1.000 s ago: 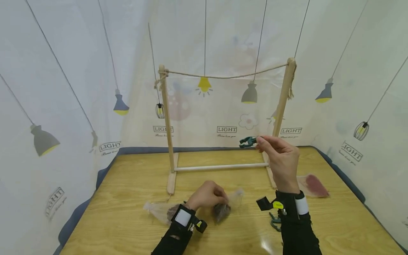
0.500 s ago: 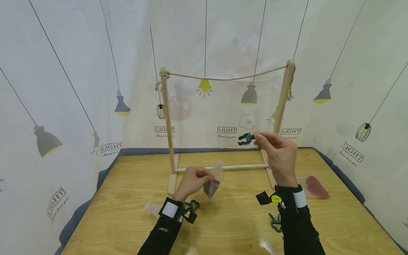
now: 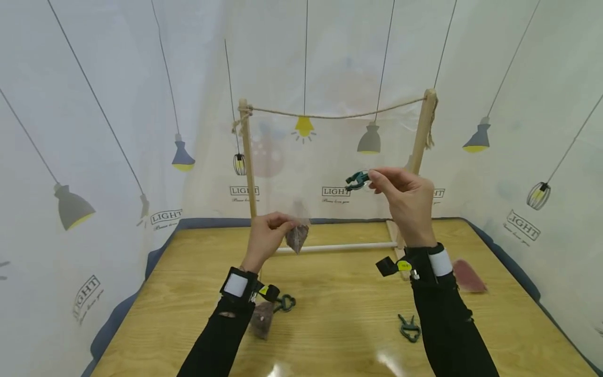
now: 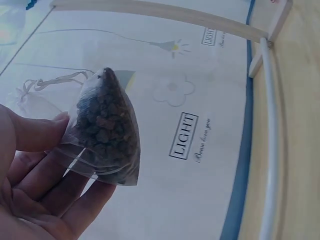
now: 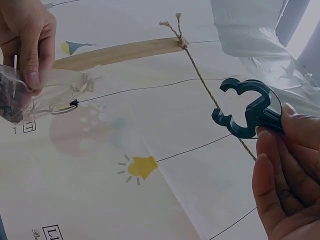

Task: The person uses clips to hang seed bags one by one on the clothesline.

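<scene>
My left hand [image 3: 269, 234] pinches a small clear drawstring bag [image 3: 298, 236] of dark brown granules, held up off the table near the frame's left post. In the left wrist view, thumb and fingers grip the sheer fabric above the dark filling [image 4: 107, 132]. My right hand [image 3: 405, 201] holds a dark green spring clip [image 3: 358, 180] by its handles, raised in front of the right post. Its jaws stand apart with nothing between them in the right wrist view. Above both hands, a twine rope [image 3: 336, 116] sags between the posts.
A wooden frame with a right post [image 3: 426, 120] and a white bottom bar [image 3: 339, 247] stands on the table. A second dark bag [image 3: 261, 319] and a green clip [image 3: 285, 302] lie near the left sleeve. Another clip [image 3: 410, 329] and a reddish bag [image 3: 469, 276] lie at right.
My left hand has lifted the dark bag off the table and moved it up and left. My right hand has risen a little with the clip.
</scene>
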### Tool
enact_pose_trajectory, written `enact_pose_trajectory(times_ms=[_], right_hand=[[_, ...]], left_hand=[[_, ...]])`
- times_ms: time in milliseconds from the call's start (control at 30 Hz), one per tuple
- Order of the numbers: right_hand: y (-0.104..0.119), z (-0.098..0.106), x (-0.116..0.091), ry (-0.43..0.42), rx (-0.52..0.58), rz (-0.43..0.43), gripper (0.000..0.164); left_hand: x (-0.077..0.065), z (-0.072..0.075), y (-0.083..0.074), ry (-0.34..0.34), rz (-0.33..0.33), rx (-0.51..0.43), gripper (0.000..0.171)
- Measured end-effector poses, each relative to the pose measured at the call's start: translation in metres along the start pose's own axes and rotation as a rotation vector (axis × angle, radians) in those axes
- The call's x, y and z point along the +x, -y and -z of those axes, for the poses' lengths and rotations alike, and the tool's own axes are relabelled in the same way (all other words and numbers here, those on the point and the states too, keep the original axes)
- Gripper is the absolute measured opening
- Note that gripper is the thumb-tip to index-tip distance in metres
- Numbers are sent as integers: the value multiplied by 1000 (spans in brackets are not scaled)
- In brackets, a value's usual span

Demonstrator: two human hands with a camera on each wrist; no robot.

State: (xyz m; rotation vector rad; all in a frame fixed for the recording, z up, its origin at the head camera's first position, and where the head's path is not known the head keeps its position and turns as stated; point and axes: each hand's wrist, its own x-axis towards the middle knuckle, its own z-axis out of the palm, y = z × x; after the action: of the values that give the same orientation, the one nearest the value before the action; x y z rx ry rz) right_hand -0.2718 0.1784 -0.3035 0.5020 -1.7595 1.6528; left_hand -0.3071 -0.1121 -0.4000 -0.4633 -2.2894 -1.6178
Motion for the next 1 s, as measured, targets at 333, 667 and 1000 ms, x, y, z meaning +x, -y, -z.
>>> enact_pose_trajectory(times_ms=[333, 667, 1000], right_hand=[[14, -22, 37, 57, 24, 74, 17], [28, -36, 66, 87, -87, 95, 20], [39, -55, 92, 127, -38, 147, 18]], left_hand=[[27, 16, -25, -141, -73, -43, 10], [45, 21, -44, -267, -119, -81, 13], [62, 25, -61, -358, -116, -134, 13]])
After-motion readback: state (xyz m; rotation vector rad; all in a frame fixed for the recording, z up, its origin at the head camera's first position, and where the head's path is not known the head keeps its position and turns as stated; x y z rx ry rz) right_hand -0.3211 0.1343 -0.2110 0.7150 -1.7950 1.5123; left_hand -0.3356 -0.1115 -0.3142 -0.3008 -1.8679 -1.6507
